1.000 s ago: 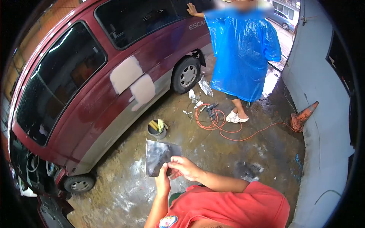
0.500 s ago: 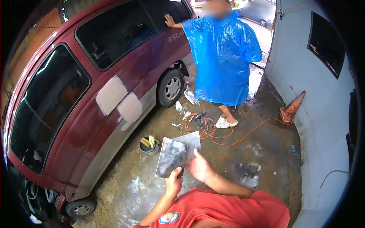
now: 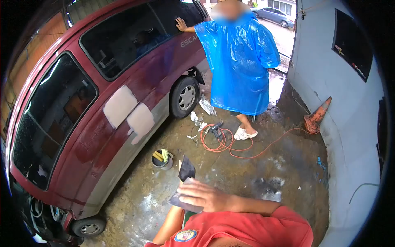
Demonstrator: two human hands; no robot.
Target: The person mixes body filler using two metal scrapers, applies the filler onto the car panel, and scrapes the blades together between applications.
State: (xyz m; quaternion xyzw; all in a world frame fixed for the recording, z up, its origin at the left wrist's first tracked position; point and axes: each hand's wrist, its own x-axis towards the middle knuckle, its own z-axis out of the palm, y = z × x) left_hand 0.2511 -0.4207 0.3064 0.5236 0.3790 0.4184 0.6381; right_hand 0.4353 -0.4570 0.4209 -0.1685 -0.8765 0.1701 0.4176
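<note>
My right hand (image 3: 207, 196) is closed over a grey sheet (image 3: 185, 201) that looks like sandpaper, its fingers lying across the upper face. A darker sheet of sandpaper (image 3: 187, 168) stands up just beyond, bent and seen at a slant. Most of my left hand (image 3: 180, 164) is hidden behind the sheets; a fingertip shows along the dark sheet's left edge, and the forearm comes up from below. Both sheets are in front of my red shirt (image 3: 242, 226).
A maroon van (image 3: 103, 144) with pale filler patches (image 3: 140, 119) fills the left. Beside it stands a bucket (image 3: 164, 164). A person in a blue raincoat (image 3: 240, 70) touches the van. An orange hose (image 3: 271, 149), power tool (image 3: 216, 129) and cone (image 3: 317, 117) are on the wet floor.
The two sheets, spread side by side before, are now tilted and partly overlapped. My right hand has moved left over them and lower, covering most of my left hand.
</note>
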